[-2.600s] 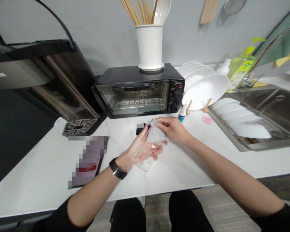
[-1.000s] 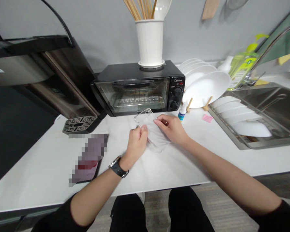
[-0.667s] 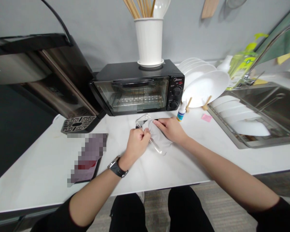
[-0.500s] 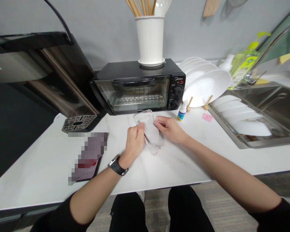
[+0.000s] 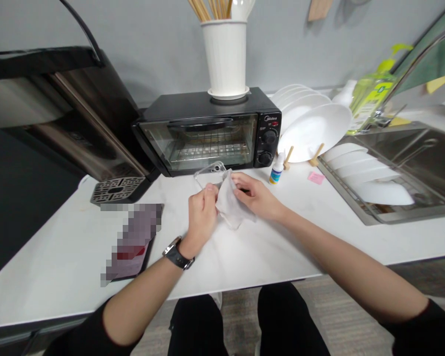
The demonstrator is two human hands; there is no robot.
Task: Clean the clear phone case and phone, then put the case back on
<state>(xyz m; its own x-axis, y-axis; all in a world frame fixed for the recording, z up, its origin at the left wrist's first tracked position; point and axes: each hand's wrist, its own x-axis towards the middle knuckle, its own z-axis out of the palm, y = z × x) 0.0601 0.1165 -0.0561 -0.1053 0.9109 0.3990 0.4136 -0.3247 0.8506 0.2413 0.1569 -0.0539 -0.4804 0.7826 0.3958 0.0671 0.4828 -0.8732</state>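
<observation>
A clear phone case [image 5: 216,167] is held above the counter in front of the toaster oven. My left hand [image 5: 203,206] is closed on the case's left side, thumb on top. A thin white wipe [image 5: 230,203] hangs over the lower part of the case and hides much of it. The fingers of my right hand [image 5: 257,196] pinch the wipe at its upper right edge. A small white bottle with a blue and yellow label [image 5: 276,170] stands just beyond my right hand. On the left lies a phone [image 5: 137,242], its screen blurred out.
Behind my hands is a black toaster oven [image 5: 211,138] with a white cup of chopsticks [image 5: 225,59] on top. Left stands a dark drink dispenser [image 5: 96,123]. White plates [image 5: 315,131], a pink note [image 5: 316,178] and a sink [image 5: 371,215] are on the right.
The wipe, earlier flat over the case, is now lifted and folded upright between my hands. The case has tilted, and its camera end shows above my left hand.
</observation>
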